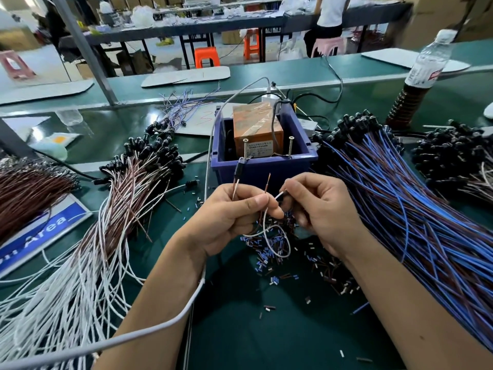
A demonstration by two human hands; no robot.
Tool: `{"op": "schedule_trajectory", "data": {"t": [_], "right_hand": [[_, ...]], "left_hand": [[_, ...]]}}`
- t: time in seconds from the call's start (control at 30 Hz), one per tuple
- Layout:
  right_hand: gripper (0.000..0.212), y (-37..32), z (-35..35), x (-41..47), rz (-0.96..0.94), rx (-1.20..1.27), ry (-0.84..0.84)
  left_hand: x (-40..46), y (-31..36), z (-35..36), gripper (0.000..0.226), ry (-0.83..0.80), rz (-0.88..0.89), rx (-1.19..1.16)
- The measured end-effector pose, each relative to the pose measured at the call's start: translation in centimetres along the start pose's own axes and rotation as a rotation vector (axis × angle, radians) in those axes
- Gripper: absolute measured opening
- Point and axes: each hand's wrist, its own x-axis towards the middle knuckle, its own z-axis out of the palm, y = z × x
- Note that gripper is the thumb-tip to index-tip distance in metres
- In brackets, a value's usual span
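Brown-and-white wire pair (267, 188) is where it's all happening, and there's only the head view to go on. It's held up in the air just in front of the blue bin (264, 166), above the litter of cut insulation bits (269, 252).

The left hand (229, 217) pinches the leads between thumb and forefinger. The stripped brown tip pokes up, and a second black-capped piece (239, 168) sticks out the top toward the bin's two screws (245, 148). The right hand (317, 209) has its fingers curled in, pinching the black end of the white lead.

What I'd worry about:

- **Shorting:** the bare ends sit close together, so a small twist of the thumb could make them touch. If those screws are live contacts, I'd guess that's a short.
- **Snagging:** the slack white loop (277, 244) hangs down into the scraps and could catch.
- **Mixing up:** the white-and-brown pile (120, 209) and the blue pile (400, 209) crowd in on both sides, so it'd be easy to drag a neighbour along.
- **Cable drag:** the grey cable (160, 327) lies across the left forearm and could tug the hand off aim.
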Motion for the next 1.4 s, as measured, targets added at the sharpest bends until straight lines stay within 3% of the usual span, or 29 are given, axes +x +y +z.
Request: {"op": "schedule_trajectory", "data": {"t": [0.1, 0.17, 0.37, 0.57, 0.63, 0.7, 0.8, 0.97, 1.13, 1.4], "right_hand": [[0.023, -0.2, -1.0, 0.4, -0.056, 0.030, 0.190], [0.014, -0.3, -1.0, 0.4, -0.042, -0.006, 0.204], [0.036, -0.2, 1.2, -0.8, 0.028, -0.066, -0.210], [0.013, -0.7, 1.2, -1.1, 0.003, 0.030, -0.293], [0.018, -0.4, 1.4, -1.1, -0.034, 0.002, -0.300], [0.021, -0.4, 1.2, -1.1, -0.082, 0.012, -0.270], [0.007, -0.7, 0.2, -0.6, -0.169, 0.042, -0.138], [0.002, -0.5, -0.4, -0.1, -0.270, -0.014, 0.122], [0.035, -0.2, 0.2, -0.5, -0.352, -0.185, 0.174], [0.045, 0.2, 1.0, -1.0, -0.405, -0.413, 0.242]], "left_hand": [[-0.1, -0.1, 0.0, 0.023, 0.019, 0.011, -0.037], [0.0, 0.0, 0.2, 0.018, 0.036, 0.064, -0.072], [0.1, 0.0, 0.6, 0.024, 0.121, 0.218, -0.078], [0.0, -0.1, 1.3, 0.020, 0.185, 0.244, -0.112], [0.0, 0.0, 1.5, 0.020, 0.158, 0.248, -0.092], [0.0, 0.1, 1.4, 0.016, 0.133, 0.281, -0.064], [0.0, 0.6, 1.2, 0.016, 0.119, 0.343, -0.072], [0.2, 0.6, 1.3, 0.025, 0.245, 0.359, -0.095], [0.6, 0.6, 1.3, 0.017, 0.441, 0.413, -0.071], [0.7, 0.1, 0.9, 0.009, 0.776, 0.621, 0.054]]}}
